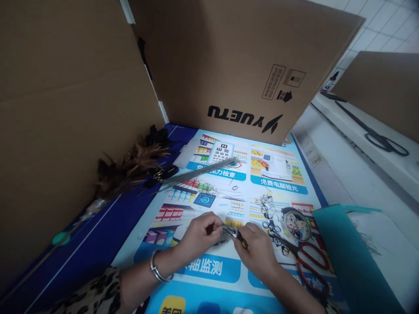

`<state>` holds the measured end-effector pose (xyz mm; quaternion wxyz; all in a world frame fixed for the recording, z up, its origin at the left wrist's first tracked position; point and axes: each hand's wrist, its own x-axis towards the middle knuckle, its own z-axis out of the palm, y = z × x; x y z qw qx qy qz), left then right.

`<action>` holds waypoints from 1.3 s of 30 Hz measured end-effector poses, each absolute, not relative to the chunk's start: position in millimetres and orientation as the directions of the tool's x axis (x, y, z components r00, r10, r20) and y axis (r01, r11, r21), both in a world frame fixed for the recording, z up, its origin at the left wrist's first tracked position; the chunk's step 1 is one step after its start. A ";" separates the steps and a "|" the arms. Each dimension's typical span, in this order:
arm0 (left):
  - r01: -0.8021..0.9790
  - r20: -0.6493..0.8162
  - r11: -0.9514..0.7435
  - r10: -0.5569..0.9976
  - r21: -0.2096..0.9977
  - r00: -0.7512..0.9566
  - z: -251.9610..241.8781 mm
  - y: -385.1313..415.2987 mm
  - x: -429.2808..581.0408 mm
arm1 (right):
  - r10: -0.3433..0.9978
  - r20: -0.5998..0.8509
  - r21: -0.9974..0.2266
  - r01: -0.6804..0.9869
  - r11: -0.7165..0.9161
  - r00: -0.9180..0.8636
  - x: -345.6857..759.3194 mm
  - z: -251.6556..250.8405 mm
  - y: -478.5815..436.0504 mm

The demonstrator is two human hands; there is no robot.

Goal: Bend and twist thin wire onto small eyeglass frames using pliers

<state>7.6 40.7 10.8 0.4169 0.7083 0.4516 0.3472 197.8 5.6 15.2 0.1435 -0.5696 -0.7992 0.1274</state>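
Note:
My right hand [257,248] is wrapped round a pair of pliers [231,231], with a black and yellow handle showing past the fingers. The metal jaws point left toward my left hand [204,233]. Thumb and forefinger of that left hand are pinched together at the tip of the jaws; what they hold is too small to make out. Beyond the hands lies a bundle of thin straight wires [206,171], with a few loose pieces nearer. Several small bent wire loops [269,213] are scattered to the right of my right hand.
Beside the loops are a round clear dish [297,226] and red-handled scissors [314,257]. A teal box [350,257] stands at the right. Brown feathers [131,168] lie at the left. Cardboard panels [242,56] wall the back and left. Black scissors [381,141] rest on the right ledge.

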 end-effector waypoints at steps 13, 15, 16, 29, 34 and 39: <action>0.407 0.162 -0.324 0.909 0.854 0.384 8.5 36.2 9.1 | 0.942 0.105 -0.287 0.897 0.336 -0.319 197.7 11.8 4.1; 0.418 0.171 -0.331 0.910 0.846 0.377 8.1 35.5 9.3 | 0.940 0.103 -0.282 0.897 0.341 -0.325 197.7 11.1 3.9; 0.423 0.173 -0.333 0.911 0.843 0.373 7.8 35.3 9.5 | 0.939 0.104 -0.276 0.898 0.344 -0.328 197.7 10.7 4.1; 0.425 0.162 -0.304 0.927 0.852 0.338 7.8 38.4 10.8 | 0.948 0.068 -0.258 0.913 0.317 -0.311 199.8 9.8 5.5; 0.417 0.148 -0.295 0.926 0.860 0.348 7.8 38.3 10.6 | 0.951 0.047 -0.291 0.907 0.305 -0.305 198.6 10.6 5.8; 0.425 0.136 -0.285 0.928 0.859 0.347 7.5 38.1 10.4 | 0.947 0.048 -0.271 0.909 0.318 -0.317 199.1 10.1 6.1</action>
